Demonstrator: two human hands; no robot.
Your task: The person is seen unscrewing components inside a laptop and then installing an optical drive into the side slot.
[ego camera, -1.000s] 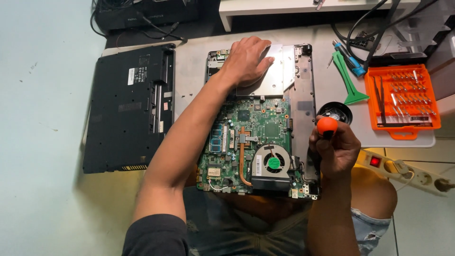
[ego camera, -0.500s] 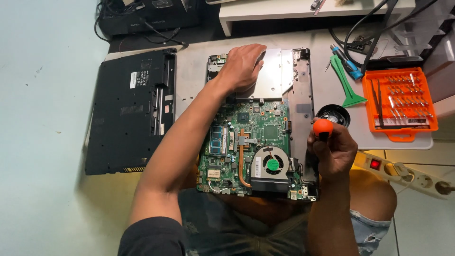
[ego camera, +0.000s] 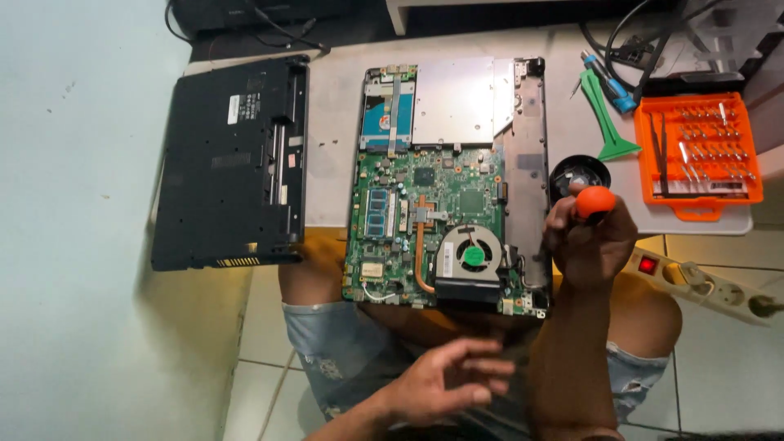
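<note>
An opened laptop base [ego camera: 527,122] lies in front of me with its green circuit board [ego camera: 425,220], a round fan [ego camera: 469,255] and a silver drive [ego camera: 453,102] exposed. My right hand [ego camera: 588,241] is closed around a screwdriver with an orange round cap [ego camera: 594,202], held upright at the laptop's right edge. My left hand [ego camera: 445,380] hovers low over my lap, fingers spread, holding nothing and touching nothing.
A black laptop bottom cover [ego camera: 229,163] lies to the left. An orange bit case [ego camera: 698,151], a green pry tool [ego camera: 604,114], a blue-handled tool [ego camera: 608,86] and a small black dish [ego camera: 578,173] sit to the right. A white power strip [ego camera: 702,286] lies on the tiled floor.
My left hand has lifted off the silver drive at the top of the laptop and drawn back down to my lap. The right hand stays at the laptop's right edge with the screwdriver.
</note>
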